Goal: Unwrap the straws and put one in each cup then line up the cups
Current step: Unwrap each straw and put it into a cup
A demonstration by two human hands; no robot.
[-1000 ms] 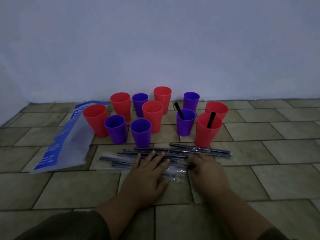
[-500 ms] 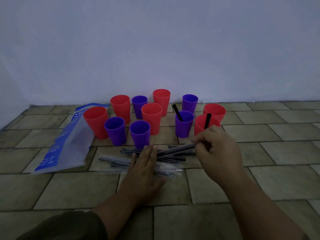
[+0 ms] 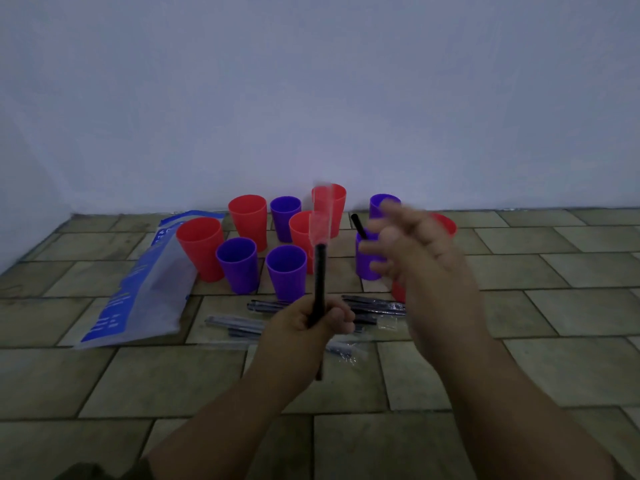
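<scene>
Straw [image 3: 319, 271] upright in left hand [image 3: 308, 323], cups [image 3: 247, 220] near wall [image 3: 311, 98], right hand [image 3: 422, 251] raised

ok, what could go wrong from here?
1. The right hand is motion-blurred right in front of the purple cup with the inserted straw. The cups stand crowded, so a swipe could topple several.
2. The left hand grips the held straw, and the clear wrapper is only partly off its top, so it may snag.
3. The wrapped straws lie beneath both hands and could get scattered.
</scene>
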